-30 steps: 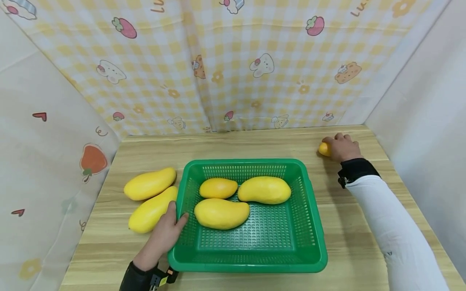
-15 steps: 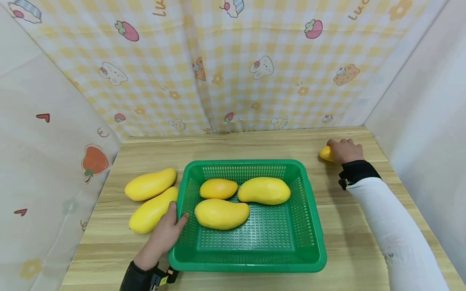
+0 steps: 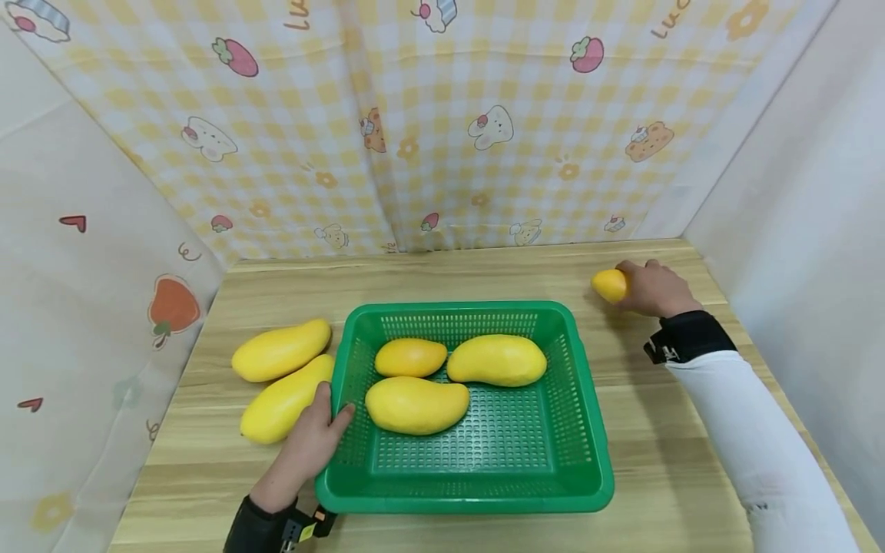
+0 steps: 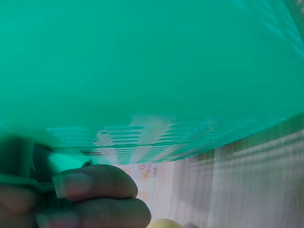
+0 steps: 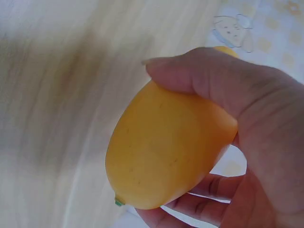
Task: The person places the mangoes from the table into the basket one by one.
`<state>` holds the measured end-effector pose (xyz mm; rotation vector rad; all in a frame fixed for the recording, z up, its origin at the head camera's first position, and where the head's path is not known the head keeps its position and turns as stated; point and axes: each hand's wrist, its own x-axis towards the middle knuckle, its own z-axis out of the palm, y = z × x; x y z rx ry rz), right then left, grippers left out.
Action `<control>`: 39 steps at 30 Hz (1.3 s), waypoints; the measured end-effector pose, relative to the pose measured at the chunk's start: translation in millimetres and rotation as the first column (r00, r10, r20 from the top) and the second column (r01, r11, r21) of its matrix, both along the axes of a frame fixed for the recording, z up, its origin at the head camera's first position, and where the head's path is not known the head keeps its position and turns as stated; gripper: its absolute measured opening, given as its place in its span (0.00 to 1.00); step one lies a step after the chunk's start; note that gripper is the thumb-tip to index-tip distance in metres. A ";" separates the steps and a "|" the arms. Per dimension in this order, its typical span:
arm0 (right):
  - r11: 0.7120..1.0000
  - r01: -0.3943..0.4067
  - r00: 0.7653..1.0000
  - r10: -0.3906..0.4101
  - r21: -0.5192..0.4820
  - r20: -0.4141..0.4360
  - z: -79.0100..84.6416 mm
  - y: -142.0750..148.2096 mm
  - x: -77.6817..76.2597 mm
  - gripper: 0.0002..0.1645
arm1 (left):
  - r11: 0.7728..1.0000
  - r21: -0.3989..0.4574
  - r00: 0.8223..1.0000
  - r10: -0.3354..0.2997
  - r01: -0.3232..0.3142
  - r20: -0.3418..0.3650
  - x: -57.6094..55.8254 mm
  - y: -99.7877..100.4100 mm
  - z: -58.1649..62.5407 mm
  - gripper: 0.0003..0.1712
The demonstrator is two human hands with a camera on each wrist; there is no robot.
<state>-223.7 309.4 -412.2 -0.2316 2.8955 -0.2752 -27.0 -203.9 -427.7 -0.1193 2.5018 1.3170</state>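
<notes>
R hand (image 3: 657,289) has its fingers (image 5: 195,205) wrapped round the small orange mango (image 3: 608,286), approx 2 o'clock from the green basket (image 3: 465,504); can't tell if it's off the worktop (image 3: 442,278). L hand (image 3: 313,439) grips the basket btwn 8 & 9. 3 mangoes (image 3: 418,405) inside, 2 yellow mangoes (image 3: 280,351) outside, approx 9.

Head view looking down, wrist views close, printed cloth (image 3: 442,153) in all

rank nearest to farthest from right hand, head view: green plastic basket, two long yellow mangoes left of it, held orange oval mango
1. Orange oval mango, in the right hand
2. Green plastic basket, centre
3. Two long yellow mangoes, left; mutually too close to call
</notes>
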 end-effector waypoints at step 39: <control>0.878 -0.470 0.840 0.477 0.093 -0.258 75.3 -147.3 108.0 0.44 | 1.000 -0.017 1.000 -0.017 0.017 -0.003 -1.9 -1.4 -1.0 0.13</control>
